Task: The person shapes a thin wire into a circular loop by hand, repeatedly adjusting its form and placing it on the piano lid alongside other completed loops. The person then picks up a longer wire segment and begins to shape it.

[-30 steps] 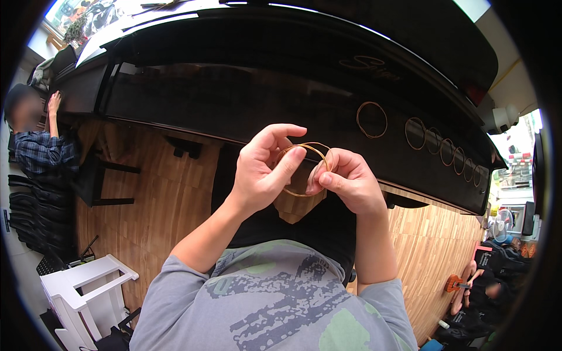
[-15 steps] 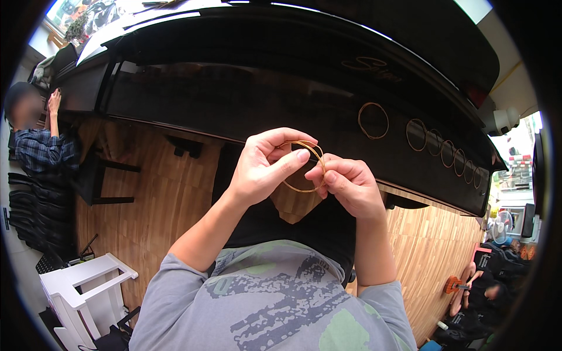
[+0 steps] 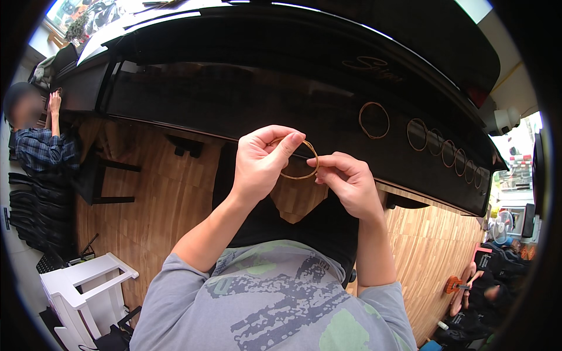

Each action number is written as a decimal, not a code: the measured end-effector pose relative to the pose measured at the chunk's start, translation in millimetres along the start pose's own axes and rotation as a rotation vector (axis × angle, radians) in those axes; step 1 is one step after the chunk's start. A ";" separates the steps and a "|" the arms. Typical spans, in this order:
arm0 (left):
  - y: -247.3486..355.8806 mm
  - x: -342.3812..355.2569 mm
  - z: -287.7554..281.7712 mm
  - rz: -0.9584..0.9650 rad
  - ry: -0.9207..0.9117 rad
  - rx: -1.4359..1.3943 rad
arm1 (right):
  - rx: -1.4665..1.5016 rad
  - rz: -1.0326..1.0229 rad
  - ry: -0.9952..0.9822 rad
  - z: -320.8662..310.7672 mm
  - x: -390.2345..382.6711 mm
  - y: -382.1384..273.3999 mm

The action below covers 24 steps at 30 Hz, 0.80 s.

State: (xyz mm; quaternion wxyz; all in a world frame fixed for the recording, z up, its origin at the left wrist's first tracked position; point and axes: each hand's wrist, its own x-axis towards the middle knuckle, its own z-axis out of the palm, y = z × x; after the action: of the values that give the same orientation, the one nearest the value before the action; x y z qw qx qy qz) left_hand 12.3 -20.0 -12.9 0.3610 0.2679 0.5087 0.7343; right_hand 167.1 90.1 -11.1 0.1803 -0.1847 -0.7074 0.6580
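A thin gold-coloured wire coil point(image 3: 300, 177), wound into a ring, is held up in front of my body. My left hand point(image 3: 259, 164) pinches its upper left part between thumb and fingers. At the ring's right side, the thumb and fingertips of my right hand point(image 3: 351, 184) close on the wire. Beyond my hands, a similar larger coil point(image 3: 362, 126) lies on the glossy black piano lid point(image 3: 234, 96). Farther right, several more coils point(image 3: 408, 136) lie in a row on the same surface.
A person in a checked shirt point(image 3: 38, 149) works at the far left, near a black bench point(image 3: 102, 181). A white wooden stand point(image 3: 82, 284) is at lower left. At lower right, another person sits with a small brown guitar point(image 3: 451, 285). Wooden floor point(image 3: 158, 199) lies below.
The ring has become tighter and neater between my hands. My left thumb has moved up along it, and my right hand has shifted its grip at the ring's right side.
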 end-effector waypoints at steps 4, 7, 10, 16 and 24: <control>-2.9 -0.6 3.3 0.109 0.038 0.182 | -0.212 0.020 0.128 5.0 -3.3 -2.5; -5.5 -1.7 2.6 0.155 0.039 0.277 | -0.058 0.149 0.037 8.2 -3.8 -10.8; -6.7 -2.6 4.1 0.180 0.037 0.299 | 0.158 0.301 -0.095 -1.0 0.6 -15.2; -2.8 -4.2 5.2 0.190 0.013 0.285 | 0.224 0.329 -0.160 -3.7 1.4 -21.9; 3.7 -4.8 -5.0 0.065 -0.110 0.328 | -0.149 0.184 0.038 -1.2 0.2 -16.7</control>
State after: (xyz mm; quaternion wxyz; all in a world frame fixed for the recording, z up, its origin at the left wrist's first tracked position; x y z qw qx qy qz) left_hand 10.3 -27.4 -11.2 0.3157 0.3794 0.5922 0.6369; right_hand 167.1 90.2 5.6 0.1182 -0.2743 -0.7309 0.6136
